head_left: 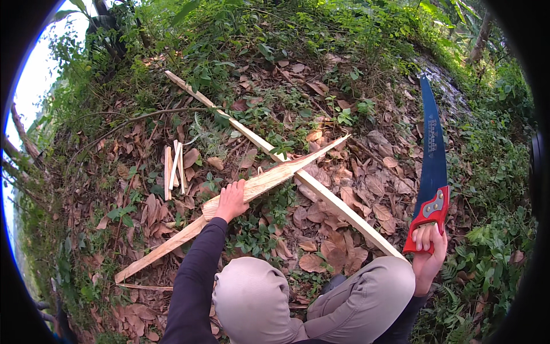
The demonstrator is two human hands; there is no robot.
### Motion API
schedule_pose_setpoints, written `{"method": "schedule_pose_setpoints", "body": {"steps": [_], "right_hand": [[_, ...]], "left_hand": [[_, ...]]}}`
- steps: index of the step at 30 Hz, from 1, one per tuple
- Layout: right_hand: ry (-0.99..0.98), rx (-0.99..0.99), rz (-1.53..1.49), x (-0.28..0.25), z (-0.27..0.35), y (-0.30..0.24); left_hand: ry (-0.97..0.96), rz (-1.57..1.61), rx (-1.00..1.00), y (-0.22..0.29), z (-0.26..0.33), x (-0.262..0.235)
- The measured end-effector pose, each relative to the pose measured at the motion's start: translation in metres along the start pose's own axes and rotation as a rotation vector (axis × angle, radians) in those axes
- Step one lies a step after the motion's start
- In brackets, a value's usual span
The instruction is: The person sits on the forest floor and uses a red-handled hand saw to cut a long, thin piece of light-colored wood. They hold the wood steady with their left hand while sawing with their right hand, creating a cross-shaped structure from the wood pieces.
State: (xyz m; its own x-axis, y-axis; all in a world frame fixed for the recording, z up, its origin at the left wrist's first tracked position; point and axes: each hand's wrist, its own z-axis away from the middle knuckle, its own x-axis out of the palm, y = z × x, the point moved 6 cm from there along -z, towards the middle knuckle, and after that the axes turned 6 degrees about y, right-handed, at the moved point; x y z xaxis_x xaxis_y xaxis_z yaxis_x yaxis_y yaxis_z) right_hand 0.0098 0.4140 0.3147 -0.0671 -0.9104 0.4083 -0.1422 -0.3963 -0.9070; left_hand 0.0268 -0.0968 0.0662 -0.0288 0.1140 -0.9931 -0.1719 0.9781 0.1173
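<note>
My right hand (428,252) is wrapped round the red handle of a handsaw (433,143), held upright at the right with its dark, curved blade pointing up and away. My left hand (231,200) grips the near edge of a split piece of pale wood (275,176), close to its blunt left end; the thumb side is partly hidden. This piece tapers to a jagged point at the right. It lies across a long, straight wooden strip (338,207) that runs from the far left to my right knee. Another flat length of wood (157,252) slants from under the blunt end toward the lower left.
Several short wood sticks (173,167) lie on the leaves at the left. A thin bare branch (154,114) arches over the ground behind them. Dry brown leaves (344,252) and low green plants cover the slope. My bent knees (366,289) are close to the wood.
</note>
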Motion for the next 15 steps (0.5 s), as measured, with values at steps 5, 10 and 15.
{"method": "schedule_pose_setpoints", "body": {"steps": [5, 10, 15], "right_hand": [[-0.11, -0.027, 0.084, -0.034, 0.02, 0.049], [-0.129, 0.125, 0.152, -0.039, 0.049, 0.106], [-0.109, 0.345, 0.454, -0.027, 0.065, 0.19]], "left_hand": [[0.015, 0.038, 0.041, 0.017, -0.005, -0.005], [0.047, 0.04, 0.086, 0.03, -0.009, 0.002], [-0.026, -0.005, 0.081, 0.036, -0.01, 0.015]]}}
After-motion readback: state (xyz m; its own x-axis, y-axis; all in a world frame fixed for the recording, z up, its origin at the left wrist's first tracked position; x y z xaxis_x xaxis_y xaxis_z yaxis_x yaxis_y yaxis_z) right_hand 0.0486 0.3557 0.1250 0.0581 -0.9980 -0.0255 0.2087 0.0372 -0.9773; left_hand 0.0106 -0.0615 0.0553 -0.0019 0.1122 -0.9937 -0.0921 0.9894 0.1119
